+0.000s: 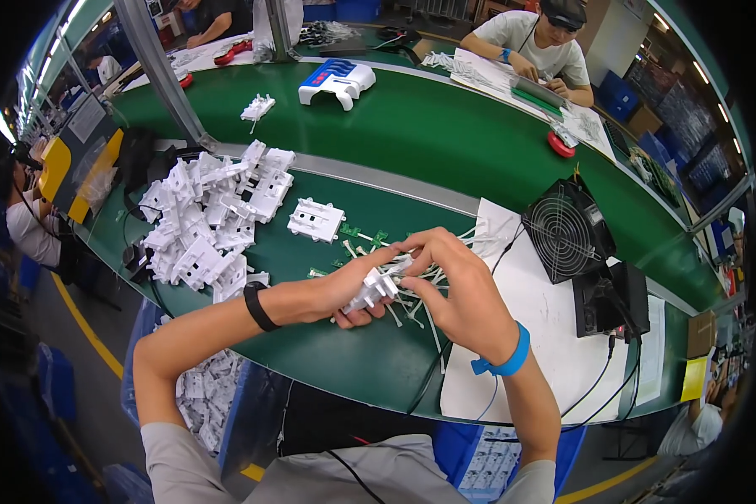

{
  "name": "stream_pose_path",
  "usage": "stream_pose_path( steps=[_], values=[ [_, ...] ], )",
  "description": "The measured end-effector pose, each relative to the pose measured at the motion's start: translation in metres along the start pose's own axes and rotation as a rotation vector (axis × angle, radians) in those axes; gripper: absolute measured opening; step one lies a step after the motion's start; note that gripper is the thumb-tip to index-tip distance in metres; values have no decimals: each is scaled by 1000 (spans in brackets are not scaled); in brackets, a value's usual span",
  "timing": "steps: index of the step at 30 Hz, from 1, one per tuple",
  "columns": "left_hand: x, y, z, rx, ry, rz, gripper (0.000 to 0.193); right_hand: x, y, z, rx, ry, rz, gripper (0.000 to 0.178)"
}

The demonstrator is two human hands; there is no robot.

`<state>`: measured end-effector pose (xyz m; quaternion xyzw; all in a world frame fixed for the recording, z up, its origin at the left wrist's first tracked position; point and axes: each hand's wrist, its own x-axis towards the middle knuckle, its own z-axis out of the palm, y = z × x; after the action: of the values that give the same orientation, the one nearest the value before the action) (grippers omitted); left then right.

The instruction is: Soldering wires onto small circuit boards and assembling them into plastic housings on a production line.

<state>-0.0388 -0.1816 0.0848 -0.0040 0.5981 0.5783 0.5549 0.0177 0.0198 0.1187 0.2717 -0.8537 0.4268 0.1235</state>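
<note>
My left hand (349,290) is closed around a small white plastic housing (372,291), held tilted above the green worktable. The fingers of my right hand (454,281) are pinched together at the housing's upper right side; what sits between those fingertips is hidden. Behind and beneath both hands lies a bundle of white wires (412,315) with small plugs. Several little green circuit boards (363,236) rest just beyond the left hand. One white housing (316,220) lies flat by itself, and a large heap of similar housings (206,218) is at the left.
A black fan (567,231) stands at the right by a white sheet (512,370), with cables hanging near my right forearm. Blue bins (248,412) sit below the table edge. Across the green conveyor (428,126), which carries a white-and-blue plastic shell (336,81), a person works.
</note>
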Motion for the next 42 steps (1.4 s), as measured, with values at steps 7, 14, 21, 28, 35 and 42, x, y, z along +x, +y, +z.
stream_pose_path(
  steps=[7,14,21,28,35,42],
  values=[
    [2,8,-13,209,-51,-104,78,-5,2,3,74,-67,50,16],
    [-9,12,-10,580,104,-71,79,-18,4,14,10,-133,81,16],
    [-18,21,-4,707,229,362,80,-21,3,11,-69,172,74,13],
    [-9,15,1,954,362,802,48,-23,23,5,432,213,497,12],
    [-4,19,3,941,88,666,38,-26,41,-17,788,-155,833,8],
    [1,25,9,979,65,600,37,-36,46,-5,514,40,553,10]
  ],
)
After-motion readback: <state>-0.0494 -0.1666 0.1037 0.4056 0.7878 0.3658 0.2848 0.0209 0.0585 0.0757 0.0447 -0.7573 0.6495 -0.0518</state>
